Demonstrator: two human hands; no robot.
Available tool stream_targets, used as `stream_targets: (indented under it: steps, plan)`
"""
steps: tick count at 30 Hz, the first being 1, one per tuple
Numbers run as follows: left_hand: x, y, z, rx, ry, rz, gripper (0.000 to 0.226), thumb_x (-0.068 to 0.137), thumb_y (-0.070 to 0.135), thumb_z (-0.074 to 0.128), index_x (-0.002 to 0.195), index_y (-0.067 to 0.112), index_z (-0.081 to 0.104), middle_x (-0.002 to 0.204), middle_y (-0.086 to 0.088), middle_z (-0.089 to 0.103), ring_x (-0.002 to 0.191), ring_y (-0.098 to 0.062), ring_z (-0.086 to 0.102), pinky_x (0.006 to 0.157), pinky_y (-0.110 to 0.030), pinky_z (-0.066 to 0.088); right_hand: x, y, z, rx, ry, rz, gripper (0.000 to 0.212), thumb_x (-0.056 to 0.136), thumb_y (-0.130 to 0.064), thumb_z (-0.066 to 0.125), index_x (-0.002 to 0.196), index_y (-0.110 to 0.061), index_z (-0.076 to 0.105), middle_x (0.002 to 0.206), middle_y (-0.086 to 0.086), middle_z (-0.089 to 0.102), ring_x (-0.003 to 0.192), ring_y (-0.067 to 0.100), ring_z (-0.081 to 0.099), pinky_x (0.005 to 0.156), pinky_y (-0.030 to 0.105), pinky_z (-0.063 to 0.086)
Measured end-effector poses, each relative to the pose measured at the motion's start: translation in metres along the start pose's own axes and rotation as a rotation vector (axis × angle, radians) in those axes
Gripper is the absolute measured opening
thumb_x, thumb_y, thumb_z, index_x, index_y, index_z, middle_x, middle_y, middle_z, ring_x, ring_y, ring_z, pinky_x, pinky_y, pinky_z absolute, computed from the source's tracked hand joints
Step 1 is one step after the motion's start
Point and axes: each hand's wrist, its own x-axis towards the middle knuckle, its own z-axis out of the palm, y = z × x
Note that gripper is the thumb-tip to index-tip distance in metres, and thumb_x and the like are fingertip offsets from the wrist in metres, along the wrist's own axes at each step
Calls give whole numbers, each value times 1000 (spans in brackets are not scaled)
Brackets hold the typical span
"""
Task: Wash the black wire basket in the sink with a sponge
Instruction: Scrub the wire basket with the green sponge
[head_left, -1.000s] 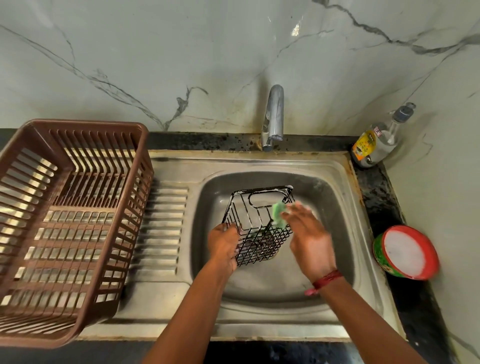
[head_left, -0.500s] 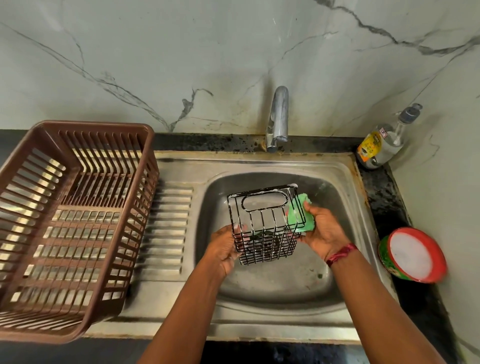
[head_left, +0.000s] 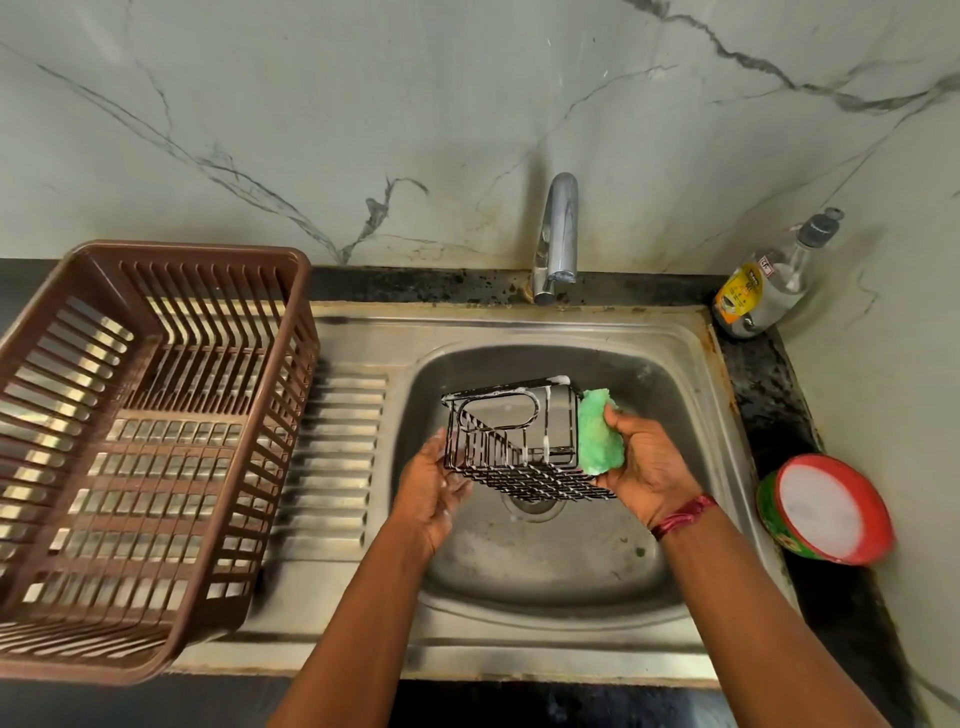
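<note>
Basket (head_left: 511, 447) over the drain (head_left: 532, 503): left hand (head_left: 434, 488) fingers grip its left end, right hand (head_left: 641, 467) fingers press sponge (head_left: 597, 439) on its right end.

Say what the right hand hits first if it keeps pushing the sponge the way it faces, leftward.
Probably the black wire basket: the green sponge in the right hand already sits at its right side wall. Beyond it, the left hand grips the opposite side.

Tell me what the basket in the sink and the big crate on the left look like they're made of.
Basket: thin black wire, likely coated metal, glossy where wet, soap foam along its rim. Crate: brown moulded plastic by its thick uniform slats and rounded corners, semi-gloss.
</note>
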Motion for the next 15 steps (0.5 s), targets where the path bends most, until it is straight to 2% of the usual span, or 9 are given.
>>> stream_targets:
  steps: [2,3,5,6,8,10,12,15]
  plan:
    - [-8,4,8,124,26,109,26,98,50,62,106,25,69,113,-1,72,96,-15,63,86,-36,47,2,3,2,-43,7,-39,18,95,-21,51,106,-15,64,92,4,66,77,20,62,64,34,50]
    - [-12,4,12,223,34,158,43,92,58,66,119,24,68,128,0,69,112,-17,63,97,-39,47,2,4,3,-57,8,-54,18,94,-20,52,106,-15,65,93,4,66,78,20,63,65,34,51]
    - [-21,3,21,436,32,221,84,83,62,75,153,25,46,158,1,48,142,-22,48,119,-46,37,3,6,5,-79,16,-75,17,95,-18,51,104,-14,64,93,5,66,78,21,63,67,35,50]
    - [-25,1,26,520,42,246,97,82,59,79,161,26,33,165,1,37,149,-23,39,123,-47,32,3,6,6,-85,15,-83,17,95,-18,50,104,-14,64,93,5,66,78,20,63,66,35,50]
    - [-26,-3,33,640,48,305,115,79,55,85,166,25,16,172,-1,23,155,-23,28,126,-45,27,2,7,8,-91,4,-100,18,96,-18,50,104,-14,65,92,4,67,78,19,63,64,33,51]
    - [-26,-2,37,730,70,331,123,78,50,88,167,21,8,173,-7,15,158,-25,20,127,-42,22,1,8,8,-106,-5,-117,18,97,-19,49,104,-15,65,91,3,68,78,18,63,62,32,50]
    - [-27,-1,39,799,106,340,126,76,48,89,167,16,7,172,-11,16,158,-29,19,127,-43,22,0,9,8,-126,-10,-124,18,97,-20,49,105,-15,65,90,2,68,78,17,63,62,31,49]
    - [-30,-1,39,748,182,351,117,77,36,91,164,12,16,167,-14,28,153,-32,31,124,-47,31,-2,10,10,-161,-26,-140,22,97,-21,50,109,-9,64,92,4,68,78,17,63,64,32,50]
